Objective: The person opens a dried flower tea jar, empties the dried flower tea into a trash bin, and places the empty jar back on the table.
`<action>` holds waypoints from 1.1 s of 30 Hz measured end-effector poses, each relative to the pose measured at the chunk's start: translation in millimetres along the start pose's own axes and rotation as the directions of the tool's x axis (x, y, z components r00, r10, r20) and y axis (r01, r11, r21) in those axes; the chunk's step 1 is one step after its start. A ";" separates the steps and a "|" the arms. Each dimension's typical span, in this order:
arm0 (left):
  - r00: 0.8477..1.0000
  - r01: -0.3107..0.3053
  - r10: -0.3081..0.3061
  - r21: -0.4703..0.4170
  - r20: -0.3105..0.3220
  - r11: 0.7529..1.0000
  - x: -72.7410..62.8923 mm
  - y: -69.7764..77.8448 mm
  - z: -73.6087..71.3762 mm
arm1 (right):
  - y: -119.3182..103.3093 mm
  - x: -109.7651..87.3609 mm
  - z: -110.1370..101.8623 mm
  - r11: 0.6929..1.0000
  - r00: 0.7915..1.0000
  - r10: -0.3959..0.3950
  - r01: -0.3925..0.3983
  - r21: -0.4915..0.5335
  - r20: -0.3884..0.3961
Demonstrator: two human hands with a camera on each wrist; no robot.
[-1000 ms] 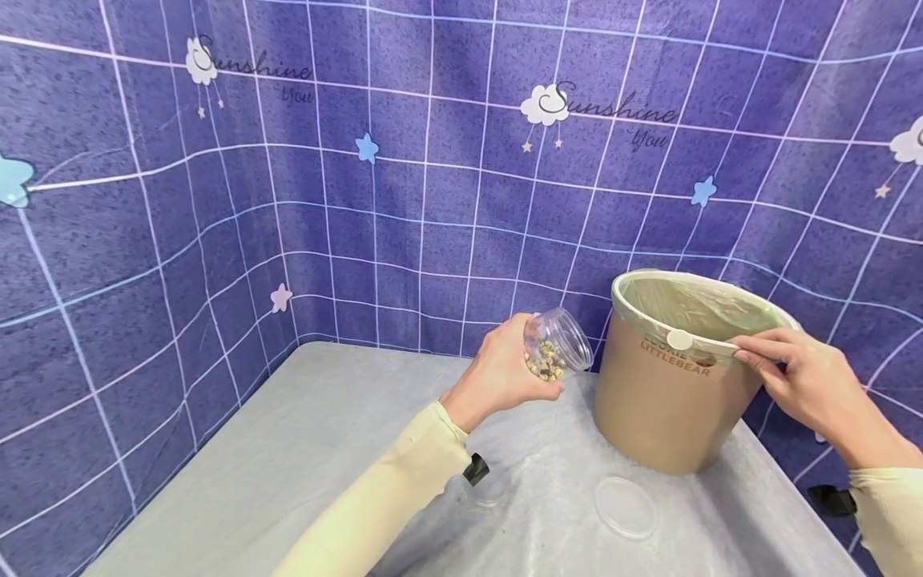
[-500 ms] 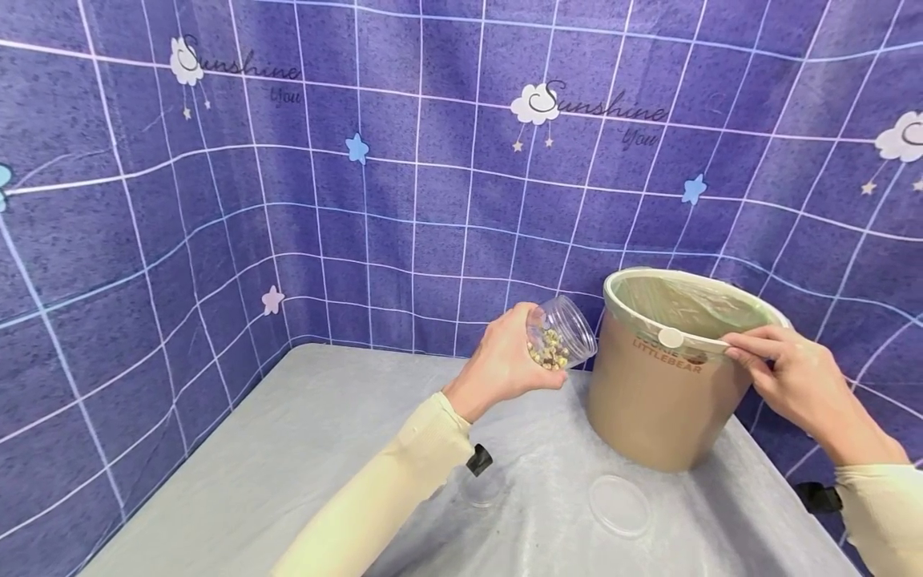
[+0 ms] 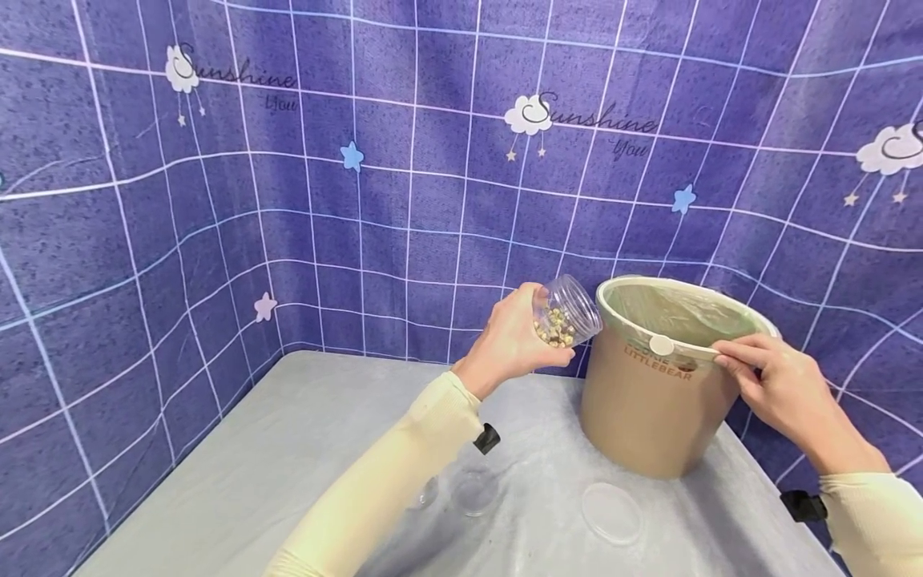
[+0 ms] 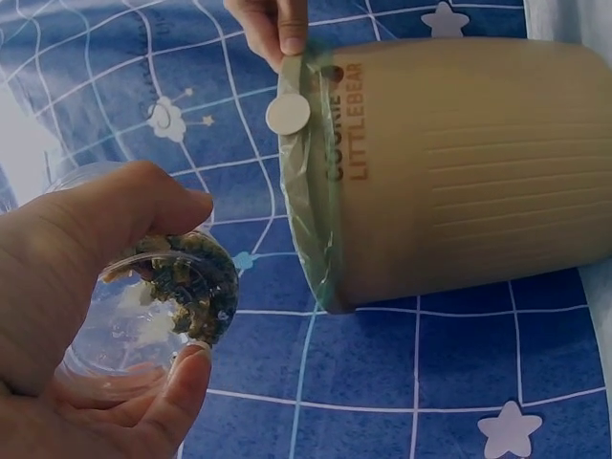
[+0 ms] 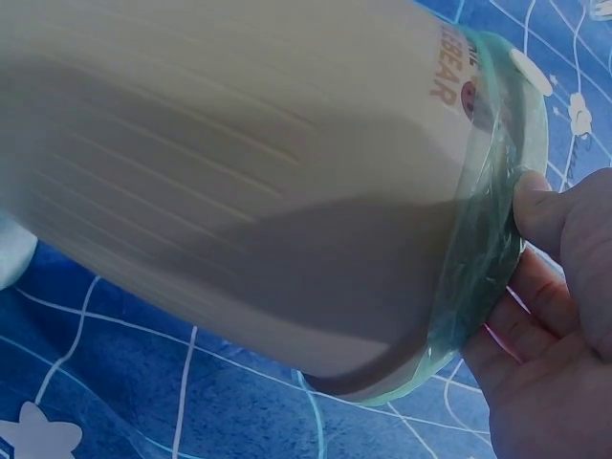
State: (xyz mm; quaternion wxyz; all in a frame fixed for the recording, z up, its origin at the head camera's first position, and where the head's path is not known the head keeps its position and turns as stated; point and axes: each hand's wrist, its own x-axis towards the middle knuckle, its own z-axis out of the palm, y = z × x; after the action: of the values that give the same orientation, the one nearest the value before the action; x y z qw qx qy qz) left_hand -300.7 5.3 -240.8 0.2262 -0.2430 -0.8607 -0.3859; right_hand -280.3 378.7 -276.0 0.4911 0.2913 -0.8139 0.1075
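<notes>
In the head view my left hand (image 3: 512, 336) grips a clear plastic jar (image 3: 577, 308), tilted with its open mouth towards the bin. Small yellowish and dark dried bits (image 3: 554, 327) lie along the jar's lower side; in the left wrist view they look like dried flowers or tea. A tan trash bin (image 3: 649, 417) stands upright at the right, lined with a thin green bag (image 3: 663, 308). My right hand (image 3: 775, 385) pinches the bin's pale rim between thumb and fingers. The jar's mouth is close to the rim's left side, outside the opening.
A clear round lid (image 3: 611, 513) lies flat on the grey-covered table (image 3: 288, 449) before the bin. Another clear round piece (image 3: 476, 490) and a partly hidden clear item (image 3: 425, 493) lie near my left forearm. A blue gridded curtain (image 3: 397, 200) surrounds the table.
My left hand has raised the jar and brought it nearer the bin's rim. The dried bits stay inside. My right hand keeps its hold on the rim while the view shifts slightly.
</notes>
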 end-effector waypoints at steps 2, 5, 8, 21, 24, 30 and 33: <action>1.000 -0.001 0.001 0.011 -0.002 1.000 6.8 2.3 1.1 | 0.1 -1.5 0.5 1.000 1.000 0.001 -0.001 0.000 -0.002; 1.000 -0.004 0.005 0.012 -0.011 1.000 17.3 6.6 1.7 | 0.1 -2.3 1.4 1.000 1.000 0.005 -0.005 -0.003 -0.007; 1.000 -0.015 0.015 0.006 -0.018 1.000 26.9 11.0 1.5 | -0.7 -2.4 2.7 1.000 1.000 0.015 -0.015 -0.004 -0.008; 1.000 -0.010 0.010 -0.022 -0.014 1.000 58.9 22.6 10.5 | -2.1 -5.1 4.5 1.000 1.000 0.019 -0.019 -0.007 -0.007; 1.000 -0.008 0.008 -0.010 -0.010 1.000 67.6 25.5 12.8 | -2.4 -4.7 3.5 1.000 1.000 0.011 -0.012 -0.008 -0.009; 1.000 -0.008 0.008 0.007 -0.005 1.000 84.4 31.1 17.1 | -2.5 -3.5 1.3 1.000 1.000 0.007 -0.007 -0.015 -0.013; 1.000 0.000 -0.001 0.025 0.010 1.000 91.5 34.1 18.6 | -2.8 -2.0 0.0 1.000 1.000 0.005 -0.005 -0.019 -0.014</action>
State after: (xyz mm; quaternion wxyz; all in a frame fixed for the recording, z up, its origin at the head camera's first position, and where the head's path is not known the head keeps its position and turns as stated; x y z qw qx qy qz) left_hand -355.6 61.9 -180.2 0.2248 -0.2418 -0.8667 -0.3740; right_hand -277.9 377.2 -278.0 0.4992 0.2838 -0.8122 0.1029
